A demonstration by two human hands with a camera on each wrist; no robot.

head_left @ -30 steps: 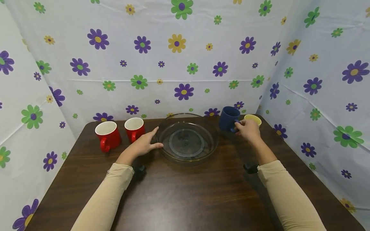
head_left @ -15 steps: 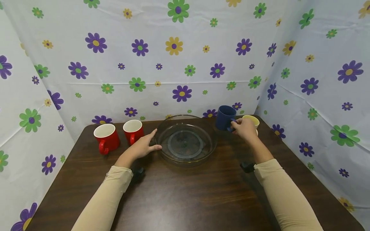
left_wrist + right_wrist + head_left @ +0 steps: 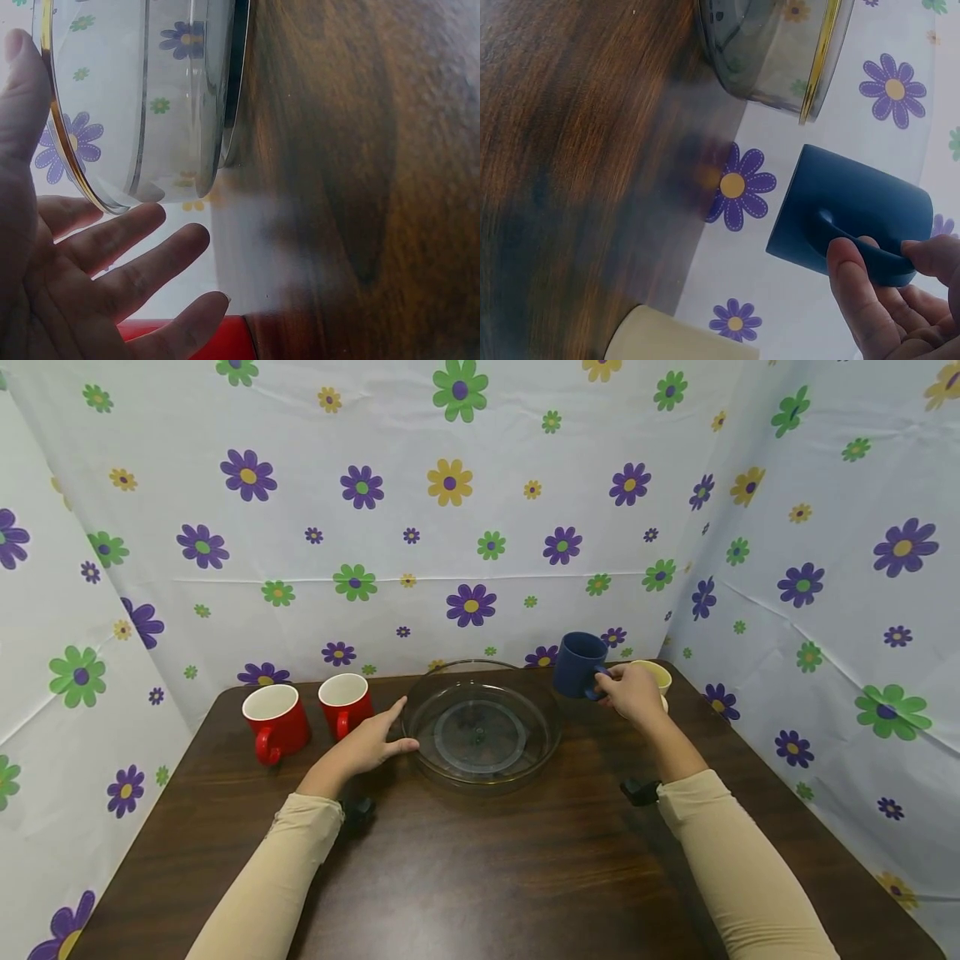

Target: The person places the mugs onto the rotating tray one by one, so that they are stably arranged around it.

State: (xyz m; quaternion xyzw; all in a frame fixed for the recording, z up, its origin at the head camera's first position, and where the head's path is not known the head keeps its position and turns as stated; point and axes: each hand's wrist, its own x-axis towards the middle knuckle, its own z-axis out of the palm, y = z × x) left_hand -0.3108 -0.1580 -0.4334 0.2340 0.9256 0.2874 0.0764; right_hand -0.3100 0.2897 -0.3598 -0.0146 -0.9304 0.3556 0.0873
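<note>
blue mug (image 3: 577, 667) hangs upright between glass dish (image 3: 480, 739) and right hand (image 3: 633, 695), which grips its handle (image 3: 883, 260). the left hand (image 3: 363, 746), farther away, spreads beside the dish.

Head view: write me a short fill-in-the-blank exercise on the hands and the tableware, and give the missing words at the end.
1. The right grip holds the blue mug by its ____.
2. The grip at the rim of the clear round dish is the person's ____ one.
3. The number of mugs standing left of the dish is ____.
4. Those mugs are ____ on the outside.

Missing words: handle; left; two; red.
</note>
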